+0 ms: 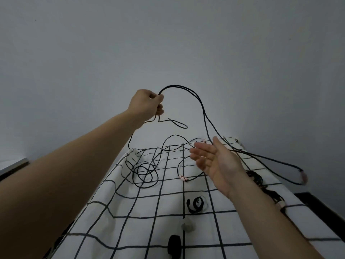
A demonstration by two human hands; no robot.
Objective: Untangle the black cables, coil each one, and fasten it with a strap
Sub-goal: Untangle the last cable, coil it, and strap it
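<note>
Black cable (202, 109): doubled strands lifted in an arch, likely to draw them free of the tangle (145, 172) lying on the surface (130, 230); far loop hangs past the right edge. Left hand (147, 104): raised, fingers (158, 109) curled tight round the strands. Right hand (214, 161): palm up, fingers spread wide, holding nothing, just beside the falling strands, apparently ready to gather them. Strap (194, 205): loose on the surface, unused.

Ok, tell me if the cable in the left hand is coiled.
Loose: the cable arcs from the left hand in long strands down to the checked cloth.
</note>
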